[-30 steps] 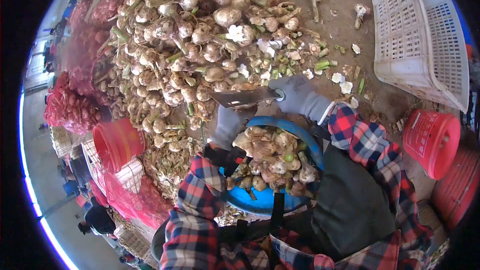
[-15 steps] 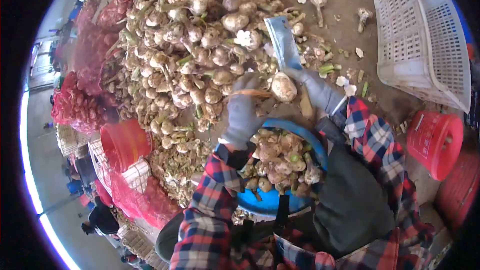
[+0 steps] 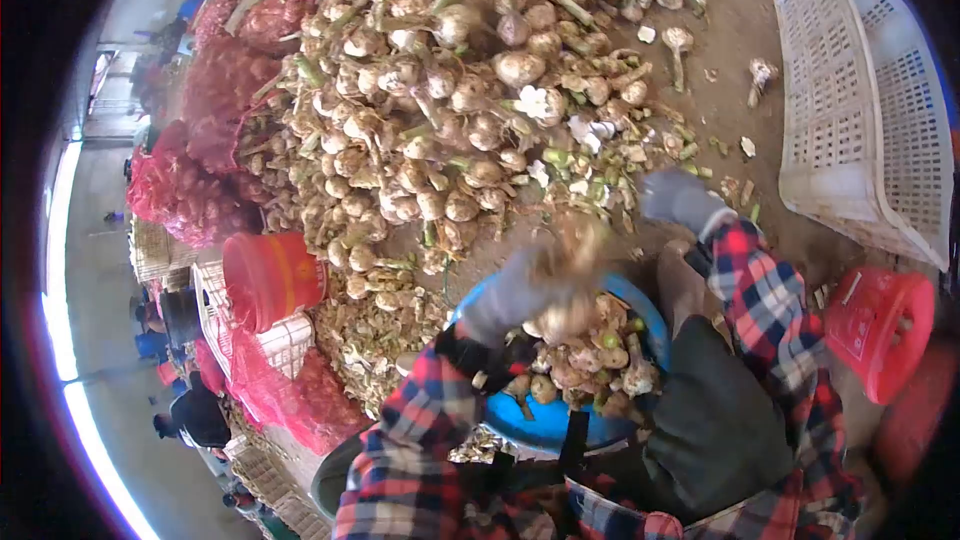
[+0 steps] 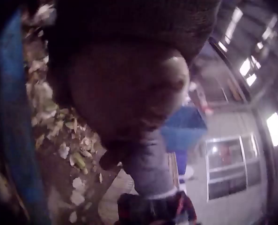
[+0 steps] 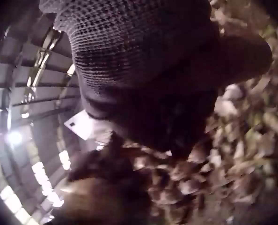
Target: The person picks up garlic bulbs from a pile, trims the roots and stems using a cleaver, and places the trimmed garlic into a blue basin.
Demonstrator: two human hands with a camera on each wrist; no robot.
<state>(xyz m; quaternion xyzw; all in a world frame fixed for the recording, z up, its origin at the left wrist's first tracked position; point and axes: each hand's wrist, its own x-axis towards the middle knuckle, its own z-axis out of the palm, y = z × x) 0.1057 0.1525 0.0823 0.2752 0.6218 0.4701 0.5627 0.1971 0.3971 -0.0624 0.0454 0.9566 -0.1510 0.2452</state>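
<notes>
Blurred by motion, my grey-gloved left hand (image 3: 510,295) is over the rim of the blue tub (image 3: 645,310), gripping garlic (image 3: 578,245) with its stem or roots smeared. In the left wrist view a large pale bulb (image 4: 129,89) lies close under the dark glove. To the right, above the tub, my gloved right hand (image 3: 682,198) is curled. The right wrist view shows a pale flat corner of the knife (image 5: 81,124) with a dark hole beside the glove (image 5: 139,56); most of it is hidden. Garlic bulbs (image 3: 575,360) fill the tub.
A large garlic heap (image 3: 430,90) spreads ahead, with trimmings (image 3: 590,165) at its near edge. A white crate (image 3: 830,90) and red bucket (image 3: 865,330) stand right. Left are another red bucket (image 3: 265,280), mesh sacks (image 3: 190,185) and people (image 3: 195,415).
My left hand has moved down and toward the tub with garlic. My right hand has moved right, apart from the left; the blade seen earlier no longer shows in the head view. The view has shifted.
</notes>
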